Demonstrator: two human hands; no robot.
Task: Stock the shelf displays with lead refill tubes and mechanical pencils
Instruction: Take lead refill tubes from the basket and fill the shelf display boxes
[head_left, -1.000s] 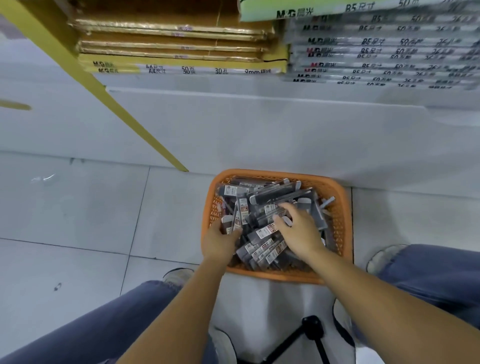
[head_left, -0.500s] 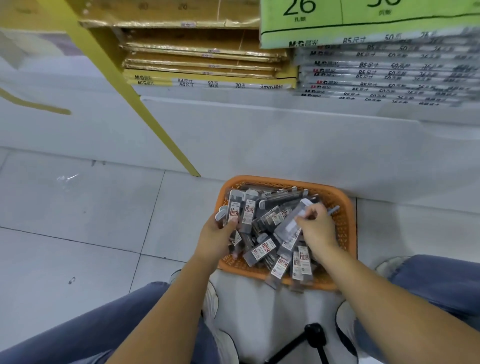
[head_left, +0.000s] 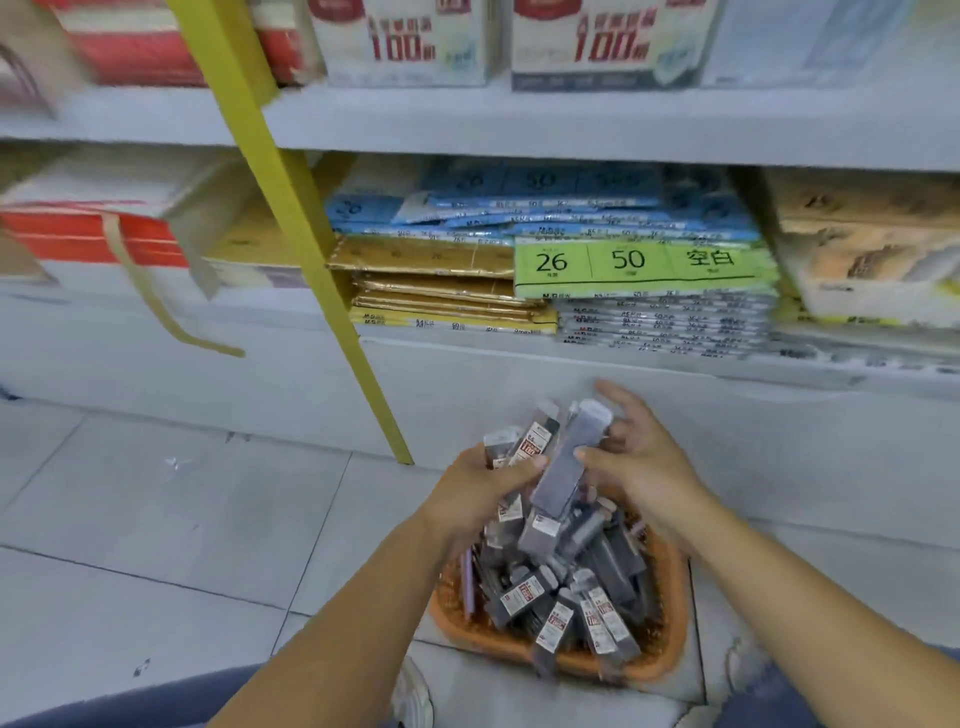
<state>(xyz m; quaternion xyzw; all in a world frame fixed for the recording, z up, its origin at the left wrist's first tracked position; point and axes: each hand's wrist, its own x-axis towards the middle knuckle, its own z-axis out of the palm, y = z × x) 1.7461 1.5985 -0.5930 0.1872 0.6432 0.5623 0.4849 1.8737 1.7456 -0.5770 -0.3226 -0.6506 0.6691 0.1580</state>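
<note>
Refill tubes (head_left: 531, 441) near-upright in left hand (head_left: 480, 496) (tops slightly rightward)

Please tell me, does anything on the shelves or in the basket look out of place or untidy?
Two things. A loose tan strap hangs from the red box, down past the shelf front. In the orange basket, lead refill tubes lie in a jumble, and some stick out over its near rim.

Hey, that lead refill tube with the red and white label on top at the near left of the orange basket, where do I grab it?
Pinch the lead refill tube across its narrow sides at the label, coming from above. It lies slanted on top of the pile in the orange basket, label up, so its long edges look free.
</note>
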